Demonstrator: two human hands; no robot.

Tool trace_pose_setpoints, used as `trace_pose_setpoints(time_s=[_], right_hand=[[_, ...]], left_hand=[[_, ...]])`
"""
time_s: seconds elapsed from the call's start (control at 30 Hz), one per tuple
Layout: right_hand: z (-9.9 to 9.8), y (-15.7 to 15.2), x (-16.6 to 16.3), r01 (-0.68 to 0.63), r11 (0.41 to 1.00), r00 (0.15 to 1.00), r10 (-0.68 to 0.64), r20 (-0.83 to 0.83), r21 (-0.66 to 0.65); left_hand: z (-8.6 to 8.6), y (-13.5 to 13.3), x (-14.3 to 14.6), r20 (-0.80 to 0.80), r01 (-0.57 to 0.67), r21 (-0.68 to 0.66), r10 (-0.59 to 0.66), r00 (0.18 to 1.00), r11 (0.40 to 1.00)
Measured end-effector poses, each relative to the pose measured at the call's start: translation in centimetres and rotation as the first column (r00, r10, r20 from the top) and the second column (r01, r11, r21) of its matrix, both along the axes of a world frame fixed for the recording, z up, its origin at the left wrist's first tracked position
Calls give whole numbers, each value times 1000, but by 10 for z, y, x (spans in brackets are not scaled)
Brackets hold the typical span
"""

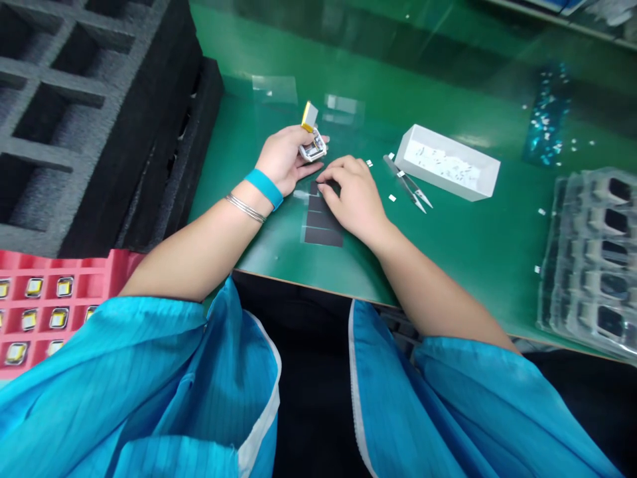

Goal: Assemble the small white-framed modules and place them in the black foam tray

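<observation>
My left hand [283,159] holds a small flat battery cell [312,149] with a yellow-edged end [309,117] that sticks up above my fingers. A silvery metal face shows on the cell near my fingertips. My right hand [350,190] curls over the top of a sheet of black adhesive strips [324,226] lying on the green mat, its fingertips at the sheet's upper end. Whether those fingers pinch a strip, I cannot tell. Steel tweezers [407,184] lie to the right of that hand, not touched.
A white open box [450,162] holding small pieces stands right of the tweezers. Clear film scraps lie on the green mat [478,259]. Black foam trays [64,113] rise at left, a red tray of cells [40,312] sits lower left, and clear blister trays [592,265] stack at right.
</observation>
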State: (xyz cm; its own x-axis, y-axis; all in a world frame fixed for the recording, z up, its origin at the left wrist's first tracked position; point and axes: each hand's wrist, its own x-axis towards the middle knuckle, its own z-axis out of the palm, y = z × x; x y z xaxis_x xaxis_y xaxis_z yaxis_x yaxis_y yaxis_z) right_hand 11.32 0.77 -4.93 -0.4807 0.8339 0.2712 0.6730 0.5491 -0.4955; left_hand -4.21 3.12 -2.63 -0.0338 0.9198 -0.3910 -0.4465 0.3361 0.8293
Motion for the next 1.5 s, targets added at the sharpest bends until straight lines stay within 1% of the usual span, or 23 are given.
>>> trace_pose_setpoints(time_s=[0.1,0.3,0.47,0.6,0.8,0.93,1.03,1.1,1.17,1.23,1.3,1.37,1.43,1.5], right_hand=[[0,-2,-1,14,1000,1000,-14,-15,-6],[-1,-1,-4,69,997,996,-70,-55,-30],[-2,0,-9,148,987,986,-153,-68,-68],[-1,-1,-12,178,982,980,-183,-82,-66],[-2,0,-16,175,983,981,-180,-68,-62],[0,-4,-20,187,980,982,-189,-19,-64],[8,-12,-16,118,992,993,-119,-24,-43],[18,-19,-9,34,999,997,-33,-70,13],[29,-25,2,-13,996,989,26,-146,93],[39,-27,13,14,986,965,30,-259,167],[45,-26,20,74,980,916,6,-402,185],[46,-22,24,95,990,839,-23,-544,105],[43,-17,25,53,998,761,-65,-645,-38],[39,-13,25,-5,986,718,-111,-687,-164]], left_hand=[[3,-2,1,-34,10,0,-10,999,1000],[9,-7,3,-47,29,9,-29,998,1000],[9,-8,4,-76,39,12,-38,996,999],[8,-8,4,-97,46,15,-45,994,999],[8,-8,4,-74,35,29,-32,997,999],[12,-8,6,-60,6,18,-5,998,1000],[15,-8,6,-68,5,13,-4,998,1000],[17,-9,7,-80,9,16,-7,997,1000],[18,-10,8,-96,17,23,-15,995,1000],[20,-12,9,-116,28,39,-24,993,999],[23,-16,10,-136,46,73,-36,990,996],[26,-20,11,-154,94,107,-77,985,990],[29,-23,12,-169,165,120,-143,975,979],[30,-26,12,-176,226,110,-205,963,968]])
